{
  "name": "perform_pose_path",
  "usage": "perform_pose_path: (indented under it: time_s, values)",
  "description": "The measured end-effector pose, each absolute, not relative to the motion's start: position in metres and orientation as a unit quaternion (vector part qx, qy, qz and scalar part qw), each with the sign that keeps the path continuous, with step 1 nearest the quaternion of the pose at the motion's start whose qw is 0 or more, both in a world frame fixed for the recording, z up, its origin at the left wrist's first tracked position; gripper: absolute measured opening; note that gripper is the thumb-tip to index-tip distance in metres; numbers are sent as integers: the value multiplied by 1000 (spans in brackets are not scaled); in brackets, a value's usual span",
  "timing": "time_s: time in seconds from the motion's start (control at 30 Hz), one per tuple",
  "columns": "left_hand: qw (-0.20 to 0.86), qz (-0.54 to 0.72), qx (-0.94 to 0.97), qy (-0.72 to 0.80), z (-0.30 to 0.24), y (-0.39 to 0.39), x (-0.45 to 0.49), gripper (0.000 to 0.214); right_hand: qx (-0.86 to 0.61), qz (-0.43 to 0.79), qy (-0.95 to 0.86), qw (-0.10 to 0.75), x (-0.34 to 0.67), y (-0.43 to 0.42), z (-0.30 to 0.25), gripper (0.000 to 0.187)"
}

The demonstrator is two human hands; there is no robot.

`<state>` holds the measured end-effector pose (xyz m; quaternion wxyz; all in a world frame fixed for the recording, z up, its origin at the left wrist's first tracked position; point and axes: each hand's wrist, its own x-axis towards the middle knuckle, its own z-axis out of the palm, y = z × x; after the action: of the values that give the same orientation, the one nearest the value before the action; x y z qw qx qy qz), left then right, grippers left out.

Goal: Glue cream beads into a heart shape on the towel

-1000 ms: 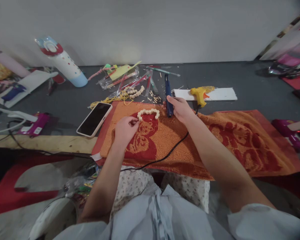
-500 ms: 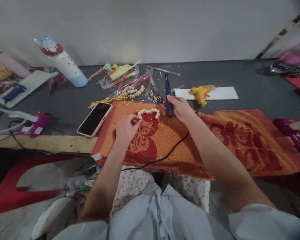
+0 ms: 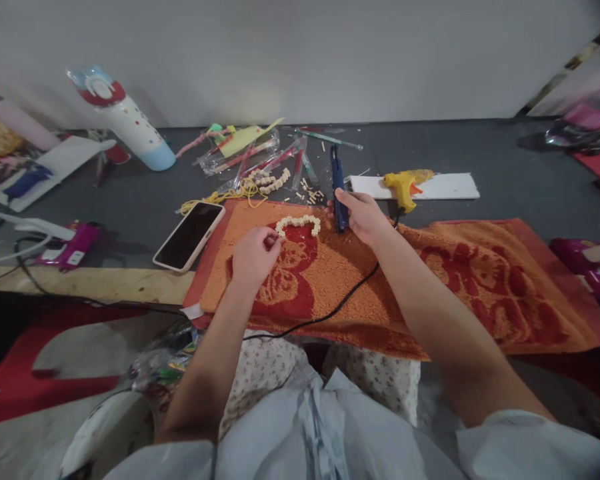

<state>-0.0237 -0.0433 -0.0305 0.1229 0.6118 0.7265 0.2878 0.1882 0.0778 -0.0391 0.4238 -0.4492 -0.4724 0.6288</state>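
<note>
On an orange and red towel (image 3: 340,280) lies a curved strip of small cream pieces (image 3: 300,221), bent like an arch. The fingertips of my left hand (image 3: 257,255) are pinched together at its left end. My right hand (image 3: 365,215) is wrapped round a long, narrow dark blue tool (image 3: 337,177), which stands nearly lengthwise over the towel's back edge. What kind of tool it is I cannot make out. Behind the strip, loose cream bits (image 3: 313,193) and another cream strip (image 3: 277,181) lie on the dark table.
A yellow glue gun (image 3: 405,188) rests on a white board (image 3: 443,187) at the right; a black cord (image 3: 330,313) crosses the towel. To the left are a phone (image 3: 190,237), yellow string (image 3: 220,198) and a bottle (image 3: 135,127). Plastic-wrapped sticks (image 3: 260,157) lie at the back.
Both hands keep their places and their holds. Only a slight shift of the whole view shows.
</note>
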Motion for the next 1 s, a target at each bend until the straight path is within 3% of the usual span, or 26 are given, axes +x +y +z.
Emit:
perform_pose_path:
  time_s: [1.0]
  values:
    - [122,288,603,734,-25,-53,-20,9,-443,641,-456,431,188,79,-40,31]
